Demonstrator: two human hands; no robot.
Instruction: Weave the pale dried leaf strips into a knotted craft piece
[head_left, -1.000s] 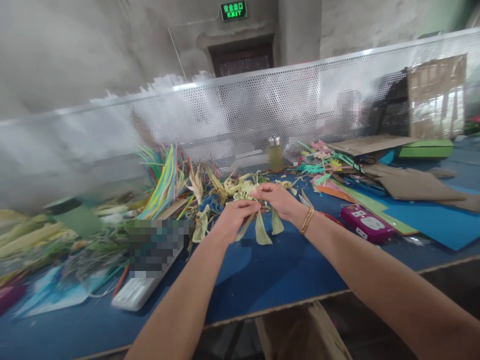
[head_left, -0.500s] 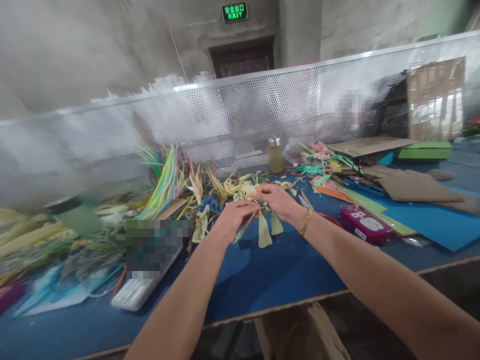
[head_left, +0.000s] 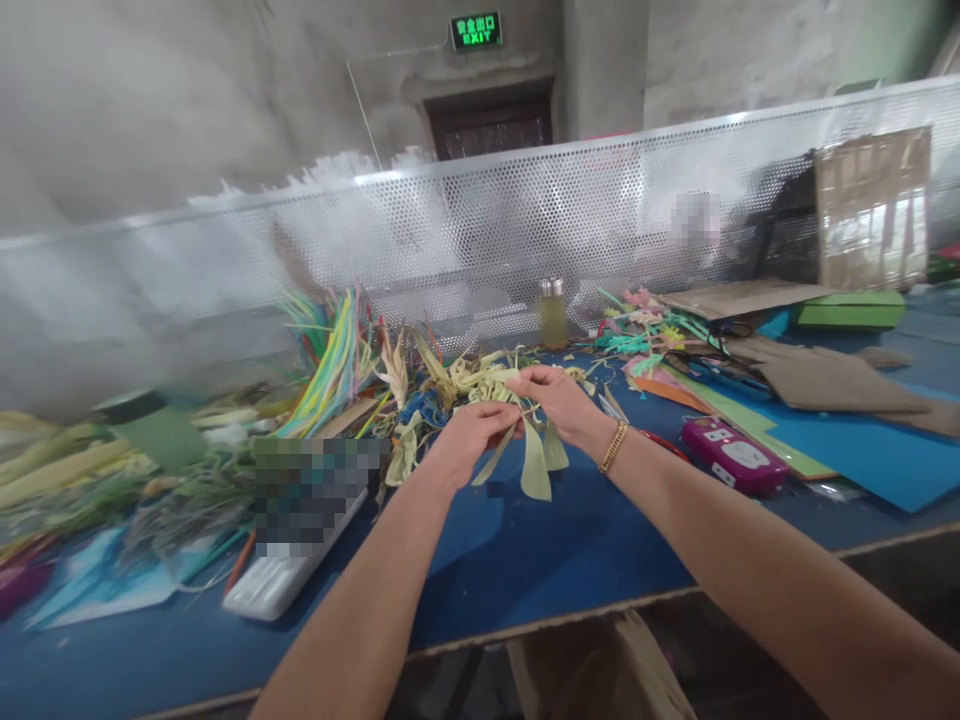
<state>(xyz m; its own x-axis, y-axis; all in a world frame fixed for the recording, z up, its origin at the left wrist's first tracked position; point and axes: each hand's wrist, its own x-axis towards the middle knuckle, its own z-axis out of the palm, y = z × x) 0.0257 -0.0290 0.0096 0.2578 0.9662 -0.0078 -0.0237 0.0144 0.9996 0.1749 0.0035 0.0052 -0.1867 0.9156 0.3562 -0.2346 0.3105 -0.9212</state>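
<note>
My left hand and my right hand meet over the middle of the blue table, both with pinched fingers. Between them they hold pale green corn husk strips, whose broad ends dangle below the fingers. The exact grip points are partly hidden by the fingers. Right behind the hands lies a heap of dried husks, with a blue tangle of string at its left. Another husk piece rests left of my left hand. Scissors lie partly hidden beside my right wrist.
On the left are a bundle of coloured pipe cleaners, a blurred-out device and heaped plant material. A lidded bottle stands behind the hands. To the right are a purple power strip, coloured paper and cardboard. A perforated metal screen borders the back.
The hanging husk strips have shifted slightly right and lower. Both hands stay pinched in almost the same place; the whole view has moved slightly.
</note>
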